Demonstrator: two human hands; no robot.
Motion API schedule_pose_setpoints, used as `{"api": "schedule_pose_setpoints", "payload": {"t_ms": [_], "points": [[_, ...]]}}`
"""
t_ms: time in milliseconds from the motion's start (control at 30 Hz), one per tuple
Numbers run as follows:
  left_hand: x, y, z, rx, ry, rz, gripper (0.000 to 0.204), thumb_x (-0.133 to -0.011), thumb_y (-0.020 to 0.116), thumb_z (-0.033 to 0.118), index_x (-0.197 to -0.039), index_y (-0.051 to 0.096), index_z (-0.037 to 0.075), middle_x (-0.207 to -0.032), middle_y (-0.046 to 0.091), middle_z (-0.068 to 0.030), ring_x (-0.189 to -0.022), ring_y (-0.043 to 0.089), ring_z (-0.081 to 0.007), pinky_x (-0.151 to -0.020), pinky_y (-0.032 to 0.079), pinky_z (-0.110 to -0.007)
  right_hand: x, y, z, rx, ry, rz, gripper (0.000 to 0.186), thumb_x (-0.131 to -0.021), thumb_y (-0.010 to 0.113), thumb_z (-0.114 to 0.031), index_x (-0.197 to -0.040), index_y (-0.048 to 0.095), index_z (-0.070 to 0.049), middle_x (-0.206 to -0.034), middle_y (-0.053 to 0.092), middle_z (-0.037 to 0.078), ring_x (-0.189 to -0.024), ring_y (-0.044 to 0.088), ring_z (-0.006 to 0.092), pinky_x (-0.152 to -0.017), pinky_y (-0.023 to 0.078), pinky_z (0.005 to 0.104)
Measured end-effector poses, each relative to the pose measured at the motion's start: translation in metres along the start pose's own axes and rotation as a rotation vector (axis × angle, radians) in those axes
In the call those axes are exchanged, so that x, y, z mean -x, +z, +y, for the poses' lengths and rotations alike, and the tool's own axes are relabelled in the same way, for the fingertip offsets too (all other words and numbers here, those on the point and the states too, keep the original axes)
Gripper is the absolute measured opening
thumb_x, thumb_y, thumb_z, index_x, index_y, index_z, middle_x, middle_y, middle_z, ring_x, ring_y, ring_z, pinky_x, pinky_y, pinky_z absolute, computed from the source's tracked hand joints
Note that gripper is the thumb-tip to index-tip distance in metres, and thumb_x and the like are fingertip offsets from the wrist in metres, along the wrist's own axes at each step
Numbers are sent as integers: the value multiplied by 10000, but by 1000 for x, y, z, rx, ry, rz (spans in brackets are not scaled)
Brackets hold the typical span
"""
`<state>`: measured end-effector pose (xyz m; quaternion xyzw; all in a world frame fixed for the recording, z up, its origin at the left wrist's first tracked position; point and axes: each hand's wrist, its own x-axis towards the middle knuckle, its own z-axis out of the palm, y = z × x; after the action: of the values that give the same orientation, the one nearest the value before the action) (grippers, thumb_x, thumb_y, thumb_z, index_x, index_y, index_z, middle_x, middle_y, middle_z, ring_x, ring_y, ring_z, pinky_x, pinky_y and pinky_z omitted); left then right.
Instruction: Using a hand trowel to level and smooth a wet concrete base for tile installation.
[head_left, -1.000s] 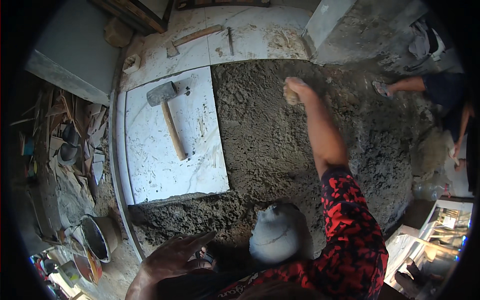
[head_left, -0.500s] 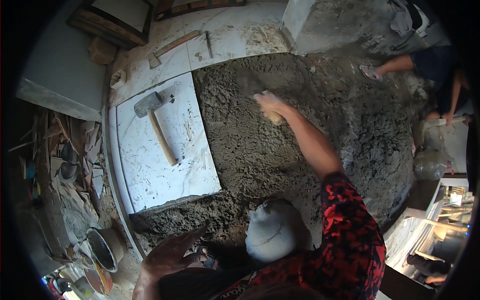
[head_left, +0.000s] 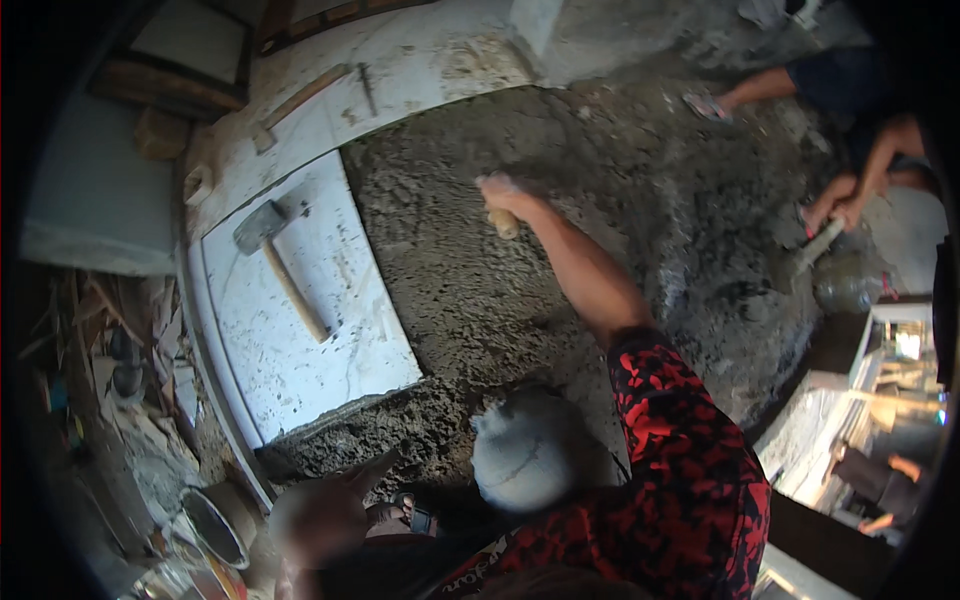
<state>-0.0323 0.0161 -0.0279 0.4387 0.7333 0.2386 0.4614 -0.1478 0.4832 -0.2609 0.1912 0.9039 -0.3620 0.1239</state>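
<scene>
My right hand (head_left: 508,192) reaches over the wet grey mortar (head_left: 450,290), closed around the wooden handle of a trowel (head_left: 503,224). The trowel's blade is blurred against the mortar. Low in the picture, my left hand (head_left: 325,515) is smeared by motion, with fingers stretched out and nothing visible in them. It hovers near the mortar's front edge. On the left lies a white tile (head_left: 330,240) with dark specks. Across it rests a mallet (head_left: 290,285) with a grey head and a wooden handle.
Beyond the tile are a wooden-handled hammer (head_left: 300,100) and a thin metal rod (head_left: 367,90). A bucket (head_left: 220,525) stands lower left, near scrap pieces (head_left: 130,400). At right, a co-worker's hand (head_left: 850,208) grips a tool. A rounded pale grey form (head_left: 530,455) lies below centre.
The whole view has shifted and tilted a little. My right hand has moved slightly farther out over the mortar. The co-worker's tool now slants down toward the mortar.
</scene>
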Motion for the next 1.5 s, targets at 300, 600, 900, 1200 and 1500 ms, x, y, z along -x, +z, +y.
{"api": "schedule_pose_setpoints", "payload": {"t_ms": [300, 600, 900, 1200, 1500], "points": [[-2, -2, -5, 20, -20, -75, 702, -854, 666, 326, -1410, 364, 20, -1348, 490, -228, -1214, 513, -376, -1008, 428, -417, 251, -37, 96, 165, 425, 326, 545, -895, 538, -392, -1286, 477, -16, -1076, 632, 260, -1017, 608, 410, -878, 469, 461], [-40, -10, -5, 87, -134, -111, 747, -862, 648, 426, -1386, 381, -35, -1352, 485, -250, -1281, 460, -353, -1053, 370, -406, 381, -5, 175, 46, 490, 444, 345, -903, 551, -303, -1107, 442, -48, -1006, 604, 270, -900, 588, 476, -699, 466, 521], [-82, -19, -47, 76, -348, -69, 730, -838, 705, 292, -1427, 353, 44, -1312, 528, -243, -1200, 540, -351, -984, 427, -405, 514, 55, 283, -266, 818, 1023, 329, -927, 567, -293, -1094, 457, -32, -846, 620, 146, -740, 599, 277, -661, 476, 423], [-120, -36, -37, -87, -190, 71, 770, -843, 669, 452, -1413, 378, 23, -1330, 515, -240, -1203, 531, -363, -998, 424, -410, 504, -16, 345, -1115, 1116, 916, 235, -947, 535, -319, -958, 436, -105, -575, 435, 11, -422, 407, 155, -355, 361, 348], [-131, -37, -27, -169, -204, 13, 734, -870, 619, 473, -1408, 385, 32, -1359, 488, -227, -1270, 464, -361, -1064, 356, -412, 439, 9, 278, -1029, 784, 682, 317, -941, 492, -313, -1136, 548, -70, -750, 537, 22, -575, 508, 137, -470, 439, 311]]}}
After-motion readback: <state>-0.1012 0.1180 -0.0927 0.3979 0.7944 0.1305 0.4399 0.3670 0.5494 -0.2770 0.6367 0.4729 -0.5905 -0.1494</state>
